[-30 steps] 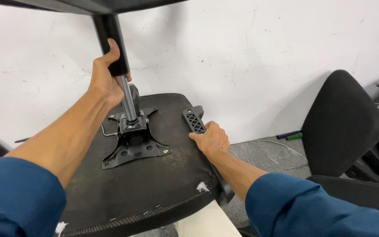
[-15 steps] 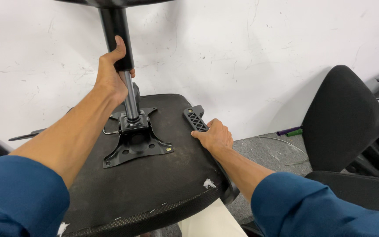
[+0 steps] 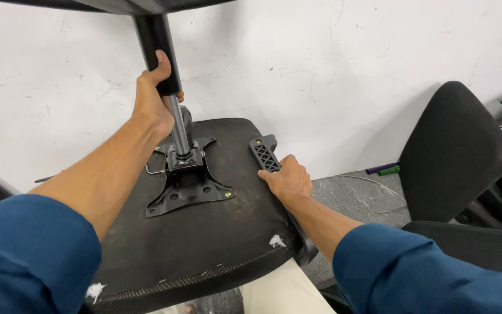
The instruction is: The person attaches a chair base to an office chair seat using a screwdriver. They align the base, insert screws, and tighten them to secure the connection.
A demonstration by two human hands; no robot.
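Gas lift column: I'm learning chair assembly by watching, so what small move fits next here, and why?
Probably a firm push straight down on the gas lift column. The left hand grips it upright in the mounting plate, and the right hand braces the upturned seat at its armrest bracket.

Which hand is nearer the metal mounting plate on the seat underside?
Left. The left hand grips the gas cylinder rising from the mounting plate; the right hand grips the armrest bracket at the seat edge.
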